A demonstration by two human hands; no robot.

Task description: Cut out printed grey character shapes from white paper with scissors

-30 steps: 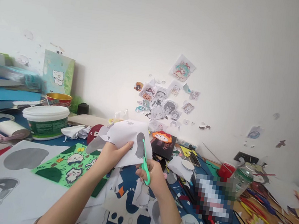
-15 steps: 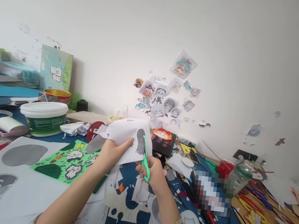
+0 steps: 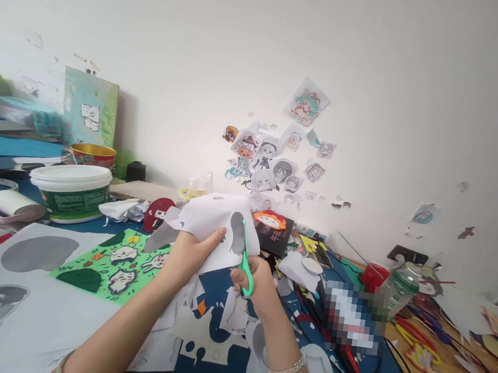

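My left hand point(image 3: 196, 256) grips a white sheet of paper point(image 3: 208, 215) from its lower left, the thumb lying on top. A dark grey shape point(image 3: 237, 233) is printed near the sheet's right side. My right hand point(image 3: 257, 279) has its fingers in the handles of green scissors point(image 3: 247, 272). The blades lie over the sheet, pointing up along the right edge of the grey shape, and look nearly closed. Paper scraps point(image 3: 206, 337) with cut-out holes lie on the blue table below my hands.
A white-lidded tub point(image 3: 71, 191) and a green illustrated sheet point(image 3: 117, 264) are on the left, near a large printed sheet point(image 3: 32, 299). A black box point(image 3: 271, 241), pens and a glass jar point(image 3: 403, 289) sit to the right. Stickers point(image 3: 267, 152) cover part of the wall.
The scissors and right hand have shifted slightly up and right relative to the view. The sheet's right edge has swung a little to the right. Both hands keep their hold.
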